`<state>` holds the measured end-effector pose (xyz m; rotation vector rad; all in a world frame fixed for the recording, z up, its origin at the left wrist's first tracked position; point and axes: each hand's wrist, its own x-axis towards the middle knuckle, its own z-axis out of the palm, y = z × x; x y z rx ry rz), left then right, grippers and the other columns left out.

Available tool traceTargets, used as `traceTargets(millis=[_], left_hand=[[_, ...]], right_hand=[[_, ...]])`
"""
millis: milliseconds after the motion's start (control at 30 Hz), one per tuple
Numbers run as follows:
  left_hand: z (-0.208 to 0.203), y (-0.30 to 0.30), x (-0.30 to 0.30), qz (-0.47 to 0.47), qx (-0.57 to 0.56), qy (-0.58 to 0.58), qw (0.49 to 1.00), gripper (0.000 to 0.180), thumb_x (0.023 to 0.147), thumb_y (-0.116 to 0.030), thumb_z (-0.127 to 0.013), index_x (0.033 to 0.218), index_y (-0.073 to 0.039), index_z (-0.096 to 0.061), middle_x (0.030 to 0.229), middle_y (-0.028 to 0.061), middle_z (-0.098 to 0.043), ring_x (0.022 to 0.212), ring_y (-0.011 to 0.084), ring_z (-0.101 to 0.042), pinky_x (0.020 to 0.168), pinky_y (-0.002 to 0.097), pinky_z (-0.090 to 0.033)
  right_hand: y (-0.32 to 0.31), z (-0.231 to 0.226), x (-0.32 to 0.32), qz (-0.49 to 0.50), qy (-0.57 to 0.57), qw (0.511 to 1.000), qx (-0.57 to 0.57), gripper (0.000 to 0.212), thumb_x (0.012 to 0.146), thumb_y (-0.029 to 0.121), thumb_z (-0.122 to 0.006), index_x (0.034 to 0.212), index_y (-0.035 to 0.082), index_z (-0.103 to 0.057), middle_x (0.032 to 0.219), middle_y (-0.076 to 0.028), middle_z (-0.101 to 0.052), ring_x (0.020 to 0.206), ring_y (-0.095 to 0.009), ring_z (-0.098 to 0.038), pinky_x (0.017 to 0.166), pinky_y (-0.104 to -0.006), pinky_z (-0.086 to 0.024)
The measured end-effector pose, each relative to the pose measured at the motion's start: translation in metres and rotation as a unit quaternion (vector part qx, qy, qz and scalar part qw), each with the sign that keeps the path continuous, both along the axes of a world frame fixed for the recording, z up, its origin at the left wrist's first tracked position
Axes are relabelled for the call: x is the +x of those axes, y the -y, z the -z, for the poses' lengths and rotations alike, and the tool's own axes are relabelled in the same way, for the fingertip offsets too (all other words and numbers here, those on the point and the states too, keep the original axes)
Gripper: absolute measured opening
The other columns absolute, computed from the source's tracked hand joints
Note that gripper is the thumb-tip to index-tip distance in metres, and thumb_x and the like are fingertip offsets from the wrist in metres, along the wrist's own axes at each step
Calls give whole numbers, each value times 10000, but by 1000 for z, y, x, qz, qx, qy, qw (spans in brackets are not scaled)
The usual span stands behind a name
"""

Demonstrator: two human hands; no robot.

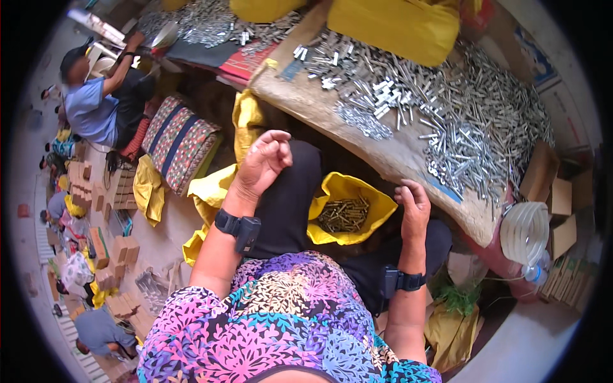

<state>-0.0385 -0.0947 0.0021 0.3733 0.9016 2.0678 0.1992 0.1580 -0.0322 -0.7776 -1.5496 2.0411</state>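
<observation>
My left hand (263, 163) is raised above my left knee, its fingers curled in toward the palm; whatever it holds, if anything, is hidden. Close to the table's front edge is my right hand (414, 203), fingers bent and pressed together, with nothing I can make out in them. Between my knees a yellow sack (375, 217) gapes wide, with many small metal bolt-like pieces (343, 215) inside. Loose silvery metal bolts or sleeves (472, 134) lie heaped on the worn table (357, 127), and a small cluster of flat shiny pieces (364, 121) lies nearer me.
A yellow container (396, 29) stands at the back of the table. Coiled clear tubing (525, 233), a plastic bottle (537, 271) and cardboard boxes (563, 198) are at the right. At the left are a patterned bag (180, 143), a yellow sack (148, 190) and a seated person (96, 115).
</observation>
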Motion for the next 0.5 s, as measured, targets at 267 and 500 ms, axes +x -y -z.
traceTargets(millis=[267,500], left_hand=[[17,69,-39,-368,-424,-337,755,504,731,-232,-771,1107,-18,-511,1000,77,-534,852,163,-535,783,280,-462],[40,72,-31,-126,-448,-356,810,582,726,-68,-567,1287,-17,-425,1108,205,-595,1037,292,-584,885,343,-448]], right_hand=[[28,-23,-28,-35,15,997,70,166,906,90,-565,1051,18,-603,856,-18,-622,753,-65,-545,719,-207,-448],[60,-48,-71,-98,32,989,110,152,909,77,-560,1039,15,-608,847,-1,-612,784,-63,-558,735,-204,-453]])
